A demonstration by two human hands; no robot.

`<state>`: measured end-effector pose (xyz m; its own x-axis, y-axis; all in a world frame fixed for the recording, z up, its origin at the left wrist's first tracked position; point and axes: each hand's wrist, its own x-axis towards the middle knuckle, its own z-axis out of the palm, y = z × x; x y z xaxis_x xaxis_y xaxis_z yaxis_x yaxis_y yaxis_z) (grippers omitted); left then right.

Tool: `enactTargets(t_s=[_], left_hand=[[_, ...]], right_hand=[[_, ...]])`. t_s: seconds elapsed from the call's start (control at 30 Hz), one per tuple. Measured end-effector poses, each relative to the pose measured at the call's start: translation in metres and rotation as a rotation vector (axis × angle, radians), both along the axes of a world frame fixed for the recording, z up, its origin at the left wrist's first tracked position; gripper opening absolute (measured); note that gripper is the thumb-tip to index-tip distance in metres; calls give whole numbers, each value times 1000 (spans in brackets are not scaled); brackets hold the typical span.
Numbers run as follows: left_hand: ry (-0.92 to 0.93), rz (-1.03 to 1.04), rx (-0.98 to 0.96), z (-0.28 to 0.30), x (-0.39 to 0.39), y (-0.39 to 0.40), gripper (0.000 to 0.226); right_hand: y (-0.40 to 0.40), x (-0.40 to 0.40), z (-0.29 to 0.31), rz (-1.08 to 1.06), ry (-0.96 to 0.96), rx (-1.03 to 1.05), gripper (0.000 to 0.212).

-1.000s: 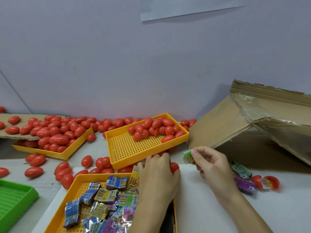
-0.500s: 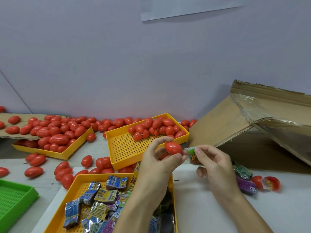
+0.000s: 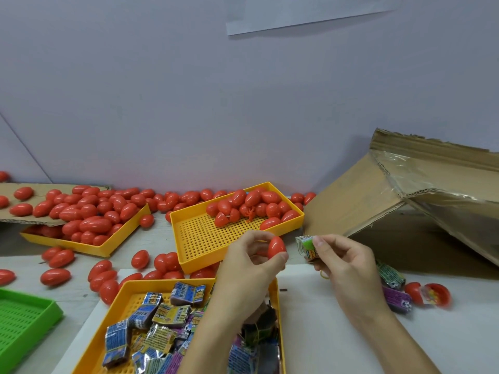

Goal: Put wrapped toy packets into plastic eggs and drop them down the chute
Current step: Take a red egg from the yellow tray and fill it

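Note:
My left hand (image 3: 249, 261) pinches a red plastic egg (image 3: 276, 247) between thumb and fingers, held up above the near yellow tray (image 3: 275, 290) of wrapped toy packets (image 3: 167, 317). Just to the right, my right hand (image 3: 343, 261) pinches a green-topped wrapped packet (image 3: 306, 245), a small gap from the egg. The cardboard chute (image 3: 421, 190) slopes down at the right. A second yellow tray (image 3: 194, 238) behind my hands holds several red eggs (image 3: 259, 206).
Another yellow tray (image 3: 81, 247) piled with eggs sits at the left, and loose eggs (image 3: 102, 268) lie around it. A green tray (image 3: 24, 319) is at the lower left. Two packets (image 3: 394, 292) and an opened egg (image 3: 429, 294) lie on the white sheet at right.
My left hand came up off the table with a red egg and brought it beside the packet. My right hand stayed nearly still with the packet.

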<state>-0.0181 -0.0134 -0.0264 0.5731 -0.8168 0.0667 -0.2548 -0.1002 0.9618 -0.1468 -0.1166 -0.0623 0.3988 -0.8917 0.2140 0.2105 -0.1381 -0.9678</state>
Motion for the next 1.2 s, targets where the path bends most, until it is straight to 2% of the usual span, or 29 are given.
enactTargets(t_s=[0.33,0.67,0.83,1.1,1.2], left_hand=[[-79,-44,47,-2,2,1,26],[-95,-54,43,-2,9,5,35],[-167,-54,50,-2,8,4,33],[-73,-105,-15,3,4,4,25],[-34,-118,-37,4,3,3,19]], right_hand=[[4,1,4,-15,69,-158,16],[3,1,2,2,66,-144,14],[4,1,3,17,88,-162,13],[5,0,6,9,87,-141,11],[5,0,7,0,80,-121,18]])
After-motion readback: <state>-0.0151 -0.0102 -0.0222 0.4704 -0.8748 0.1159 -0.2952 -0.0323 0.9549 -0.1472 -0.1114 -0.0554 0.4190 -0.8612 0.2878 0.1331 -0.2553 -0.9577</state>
